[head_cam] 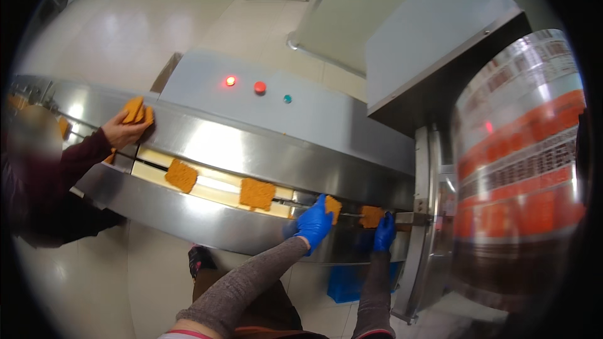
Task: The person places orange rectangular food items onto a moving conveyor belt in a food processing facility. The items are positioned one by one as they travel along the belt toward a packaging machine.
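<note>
A steel conveyor channel runs across the view, carrying square orange-brown crumbly food slabs. My left hand (314, 222), in a blue glove, is at one slab (333, 209), its fingers along the slab's left side; whether it grips is unclear. Further right my right hand (385, 231), also blue-gloved, has its fingertips at the right edge of another slab (371, 216); a firm hold cannot be made out. Two more slabs lie further left on the pale belt section, one near the middle (257, 194) and one beyond it (181, 176).
At left, a co-worker's bare hand (123, 129) holds several slabs (137, 110) above the channel. A printed film roll (518, 174) and a steel post (422, 216) stand at right. Buttons (259, 87) sit on the machine's panel. Below is a blue crate (346, 284).
</note>
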Demonstrator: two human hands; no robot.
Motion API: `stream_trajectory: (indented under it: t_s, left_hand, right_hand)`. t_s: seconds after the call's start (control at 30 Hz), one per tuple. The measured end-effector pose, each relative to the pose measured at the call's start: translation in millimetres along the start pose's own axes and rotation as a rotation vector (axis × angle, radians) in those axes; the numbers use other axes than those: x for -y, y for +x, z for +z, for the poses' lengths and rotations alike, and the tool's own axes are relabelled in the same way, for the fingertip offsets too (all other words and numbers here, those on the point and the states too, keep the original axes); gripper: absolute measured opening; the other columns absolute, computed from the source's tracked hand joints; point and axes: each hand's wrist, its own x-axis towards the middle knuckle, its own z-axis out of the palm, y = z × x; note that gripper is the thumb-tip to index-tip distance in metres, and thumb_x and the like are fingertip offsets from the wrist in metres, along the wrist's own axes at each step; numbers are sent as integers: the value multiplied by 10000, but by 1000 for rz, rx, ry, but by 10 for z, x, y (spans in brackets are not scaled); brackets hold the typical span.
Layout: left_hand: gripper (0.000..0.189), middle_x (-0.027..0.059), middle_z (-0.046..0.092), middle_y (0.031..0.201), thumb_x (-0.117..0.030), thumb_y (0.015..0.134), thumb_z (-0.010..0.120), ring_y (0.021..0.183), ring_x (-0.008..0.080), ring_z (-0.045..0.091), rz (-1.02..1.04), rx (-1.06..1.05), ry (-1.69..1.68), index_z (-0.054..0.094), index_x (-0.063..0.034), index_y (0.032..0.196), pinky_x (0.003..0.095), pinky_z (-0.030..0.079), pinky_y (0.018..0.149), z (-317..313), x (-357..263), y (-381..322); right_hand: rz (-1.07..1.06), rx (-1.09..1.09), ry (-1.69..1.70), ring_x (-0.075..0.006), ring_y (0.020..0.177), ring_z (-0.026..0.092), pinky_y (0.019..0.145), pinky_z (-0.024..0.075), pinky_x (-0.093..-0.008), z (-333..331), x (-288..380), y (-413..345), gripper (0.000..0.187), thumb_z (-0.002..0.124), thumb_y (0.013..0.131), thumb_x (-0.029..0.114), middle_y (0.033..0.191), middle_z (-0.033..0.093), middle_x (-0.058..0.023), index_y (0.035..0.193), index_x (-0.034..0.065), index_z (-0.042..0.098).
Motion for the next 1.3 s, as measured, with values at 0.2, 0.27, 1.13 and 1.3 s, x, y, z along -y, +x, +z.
stream_trajectory:
  t_s: [0.2,0.27,1.13,1.3]
  left_hand:
    - [804,314,233,1542,-309,917,629,1304,466,442,324,120,256,203,-18,1534,520,392,1070,-388,-130,-395]
    - [702,288,307,1515,-312,914,635,1365,437,380,593,-104,386,350,-21,1486,545,338,1098,-964,129,-415]
    - [867,234,304,1510,-476,934,630,1398,356,344,-40,580,-444,162,-81,1548,451,372,1121,-931,-264,-300]
    - [945,249,300,1518,-436,945,633,1395,361,357,74,890,-590,34,-52,1566,439,359,1132,-290,-349,-122]
  right_hand:
    - [-255,-232,-394,-422,1000,608,877,467,-513,89,73,-36,434,545,962,276,1073,664,-223,1326,41,565]
    - [-545,-253,-240,-417,1134,560,979,441,-486,-18,414,-186,436,579,964,251,1239,601,-239,1333,19,554]
    - [-375,551,756,-323,1342,444,1106,400,-427,-715,2656,-1512,596,676,939,261,1421,481,-155,1445,75,423]
    - [-49,283,648,-234,1174,572,982,487,-357,-901,1231,-960,397,511,1029,256,1285,568,-128,1365,47,480]
